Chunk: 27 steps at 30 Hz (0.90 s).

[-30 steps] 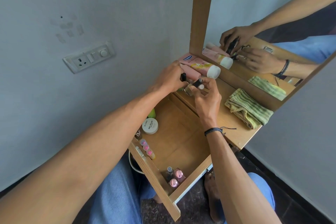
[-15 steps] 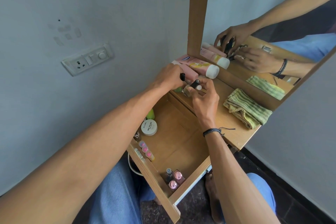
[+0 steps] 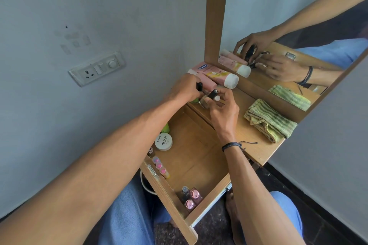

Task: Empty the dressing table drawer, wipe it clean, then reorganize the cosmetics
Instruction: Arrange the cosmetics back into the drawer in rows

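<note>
Both hands work at the centre of the frame, over the back edge of the open drawer [image 3: 196,155]. The left hand [image 3: 184,90] has its fingers curled round a black-capped stick [image 3: 199,86]. The right hand [image 3: 224,113] pinches a small dark-capped bottle [image 3: 213,94] between thumb and fingertips, just beside the pink tubes [image 3: 218,75] lying on the tabletop [image 3: 256,149].

Judged stage: emptying, partly done. The drawer holds a white jar of nail polish pads [image 3: 163,141], three pink-topped tubes [image 3: 160,166] and a group of nail polish bottles [image 3: 191,197] in the lower corner. The striped cloth [image 3: 268,120], right of centre, lies folded.

Possible faults from here:
- The items under the hands crowd the tabletop edge directly above the drawer. A nudge from either wrist could tip one back in.
- The tubes lie on their sides. Further items pushed against them could start them rolling.
- The hands overlap closely. Releasing one item could knock the other.
- The glass polish bottles stand close together. A hurried multi-bottle lift risks a drop.
</note>
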Each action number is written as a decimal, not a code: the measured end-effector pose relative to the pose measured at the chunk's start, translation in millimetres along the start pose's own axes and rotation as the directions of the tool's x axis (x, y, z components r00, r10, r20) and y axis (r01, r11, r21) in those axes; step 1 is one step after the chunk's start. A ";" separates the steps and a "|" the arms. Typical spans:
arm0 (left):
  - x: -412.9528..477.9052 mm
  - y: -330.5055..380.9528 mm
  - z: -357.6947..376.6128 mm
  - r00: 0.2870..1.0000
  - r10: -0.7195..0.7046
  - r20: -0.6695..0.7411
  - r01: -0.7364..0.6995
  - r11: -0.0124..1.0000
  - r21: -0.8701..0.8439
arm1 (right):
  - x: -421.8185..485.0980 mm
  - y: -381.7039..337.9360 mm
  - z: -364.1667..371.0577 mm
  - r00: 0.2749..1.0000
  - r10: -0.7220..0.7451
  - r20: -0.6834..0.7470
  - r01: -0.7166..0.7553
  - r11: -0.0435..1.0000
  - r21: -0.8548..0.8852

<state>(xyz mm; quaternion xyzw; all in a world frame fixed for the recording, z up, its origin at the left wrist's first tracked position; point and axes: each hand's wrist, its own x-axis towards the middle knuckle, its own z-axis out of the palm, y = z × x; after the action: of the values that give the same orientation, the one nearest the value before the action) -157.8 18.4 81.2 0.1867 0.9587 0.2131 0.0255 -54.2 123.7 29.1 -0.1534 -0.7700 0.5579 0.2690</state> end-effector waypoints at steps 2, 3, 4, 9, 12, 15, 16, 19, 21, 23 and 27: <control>-0.5 0.3 0.9 1.000 -0.006 -0.003 0.006 1.000 -0.013 | 0.1 -0.1 0.1 1.000 -0.002 0.000 0.002 1.000 0.001; -1.0 0.3 0.7 1.000 -0.012 -0.003 0.012 1.000 -0.018 | 0.0 -0.2 -0.1 1.000 -0.004 0.000 0.004 1.000 0.000; -1.1 0.2 0.5 1.000 -0.020 -0.001 0.020 1.000 -0.020 | -0.2 -0.5 -0.1 1.000 -0.005 0.000 0.005 1.000 0.001; -3.9 0.2 -1.6 0.999 -0.047 0.003 0.047 0.998 -0.042 | -1.2 -2.1 -0.8 1.000 -0.010 -0.012 0.010 1.000 0.002; -6.9 0.3 -1.7 0.998 -0.065 0.000 0.065 0.996 -0.062 | -1.3 -2.2 -0.7 1.000 -0.005 -0.014 0.005 1.000 0.009; -8.8 -1.0 -2.2 0.996 -0.089 0.004 0.089 0.992 -0.089 | -2.0 -3.1 -0.9 1.000 -0.002 -0.006 0.002 1.000 0.012; -9.4 -1.5 -3.2 0.995 -0.097 0.005 0.097 0.990 -0.099 | -2.2 -3.6 -1.0 1.000 -0.003 -0.002 0.003 1.000 0.013; -14.3 -1.1 -8.9 0.993 -0.115 0.013 0.116 0.982 -0.147 | -3.0 -4.8 -1.9 1.000 -0.013 0.013 0.012 1.000 0.018; -17.9 -2.0 -14.2 0.992 -0.121 0.018 0.122 0.979 -0.162 | -3.4 -5.6 -2.6 1.000 -0.015 0.012 0.015 0.999 0.030; -24.0 -3.2 -22.0 0.991 -0.136 0.018 0.137 0.976 -0.168 | -4.2 -6.8 -2.8 1.000 -0.017 0.015 0.016 0.999 0.035; -36.1 -16.0 -32.3 0.985 -0.173 0.007 0.172 0.974 -0.146 | -13.7 -7.2 -3.7 0.992 -0.090 0.087 0.092 0.996 -0.017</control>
<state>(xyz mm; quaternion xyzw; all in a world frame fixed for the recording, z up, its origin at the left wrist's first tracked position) -133.9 -21.2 102.8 0.0996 0.9532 0.2803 0.0548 -40.5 116.8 33.4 -0.0966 -0.7928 0.5432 0.2591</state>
